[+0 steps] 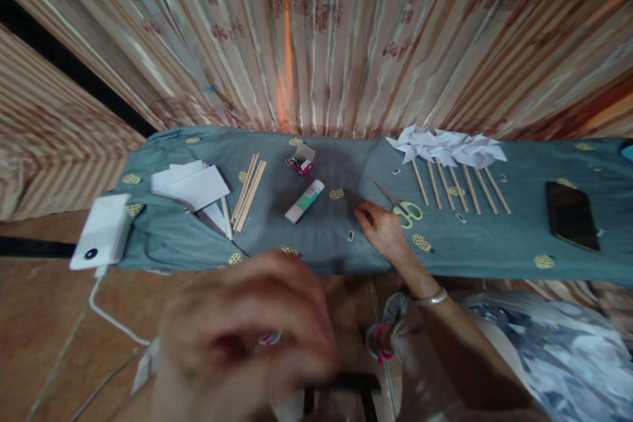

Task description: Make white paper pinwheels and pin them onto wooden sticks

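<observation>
My left hand (247, 336) is raised close to the camera, blurred, its fingers curled; what it holds, if anything, cannot be made out. Over the cloth, my right hand (380, 227) has its thumb and fingers pinched together, with any small item hidden. Just beyond it lie scissors (408, 212) with pale green handles. A glue stick (304, 201) and an open red box of small pins (300, 159) are left of my right hand. Several white paper pinwheels (450, 147) on wooden sticks lie in a row at the back right.
Loose wooden sticks (250, 194), white paper sheets (192, 186) and a white pen-like tool (227, 217) lie at left. A white device (101, 231) with a cable sits at the left edge, a dark phone (572, 216) at right. A curtain (336, 39) hangs behind the cloth-covered table (494, 264).
</observation>
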`<state>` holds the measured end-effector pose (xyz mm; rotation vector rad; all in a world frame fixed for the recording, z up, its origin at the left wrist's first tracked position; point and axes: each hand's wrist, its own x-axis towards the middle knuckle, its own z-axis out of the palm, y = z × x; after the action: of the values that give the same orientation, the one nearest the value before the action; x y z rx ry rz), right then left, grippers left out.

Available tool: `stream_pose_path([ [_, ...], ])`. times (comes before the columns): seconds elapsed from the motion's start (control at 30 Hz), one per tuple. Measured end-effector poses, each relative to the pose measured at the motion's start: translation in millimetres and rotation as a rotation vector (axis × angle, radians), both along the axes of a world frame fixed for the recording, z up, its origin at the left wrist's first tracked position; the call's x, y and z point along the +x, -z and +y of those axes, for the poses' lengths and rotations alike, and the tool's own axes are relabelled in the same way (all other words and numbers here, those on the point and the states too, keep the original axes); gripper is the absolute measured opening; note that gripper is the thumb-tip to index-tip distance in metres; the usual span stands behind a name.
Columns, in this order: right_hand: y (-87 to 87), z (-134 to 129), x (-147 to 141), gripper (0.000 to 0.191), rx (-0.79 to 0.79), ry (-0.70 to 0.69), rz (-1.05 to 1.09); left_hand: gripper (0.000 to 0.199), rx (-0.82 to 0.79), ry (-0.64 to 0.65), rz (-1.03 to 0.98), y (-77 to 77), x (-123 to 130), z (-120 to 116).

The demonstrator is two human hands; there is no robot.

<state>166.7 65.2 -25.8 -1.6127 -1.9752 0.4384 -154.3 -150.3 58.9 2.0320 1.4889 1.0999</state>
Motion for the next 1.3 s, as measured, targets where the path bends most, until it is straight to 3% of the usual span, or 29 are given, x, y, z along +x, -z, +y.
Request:
stream_pose_path([
  [0.07, -0.4, -0.1, -0.1, 0.022, 0.001, -0.001, -0.001, 0.012, 0.036, -0.154, -0.075, -21.3, 13.4, 87.3],
  [0.13, -0.7, -0.2, -0.4, 0.022, 0.000, 0.002, 0.000, 0.019, 0.091, -0.323, -0.153, -26.5, 14.4, 162.6],
  [0.2, -0.8, -0.3, -0.7, 0.022, -0.005, 0.007, -0.002, 0.026, 0.149, -0.415, -0.140, -15.5, -1.6, 209.4],
  [0.27, -0.7, -0.3, -0.9, 0.023, -0.006, 0.007, -0.005, 0.021, 0.165, -0.492, -0.022, 4.5, -28.8, 227.1],
  [0.37, -0.5, 0.0, -1.0, 0.022, 0.006, 0.006, -0.009, 0.024, 0.076, -0.507, 0.185, 29.2, -66.0, 224.3],
  [0.43, -0.8, 0.1, -1.0, 0.022, 0.014, 0.004, -0.011, 0.030, -0.020, -0.483, 0.295, 35.0, -78.0, 219.5],
  [0.6, -2.2, -0.4, -1.0, 0.025, 0.030, -0.001, -0.012, 0.036, -0.184, -0.506, 0.443, 31.6, -77.0, 217.8],
  [0.97, -0.7, 0.7, -0.9, 0.023, 0.028, 0.000, -0.011, 0.034, -0.243, -0.530, 0.516, 33.6, -74.7, 215.7],
  [1.3, -1.4, 0.2, -0.9, 0.024, 0.029, -0.003, -0.015, 0.036, -0.311, -0.706, 0.538, 26.7, -72.1, 218.3],
])
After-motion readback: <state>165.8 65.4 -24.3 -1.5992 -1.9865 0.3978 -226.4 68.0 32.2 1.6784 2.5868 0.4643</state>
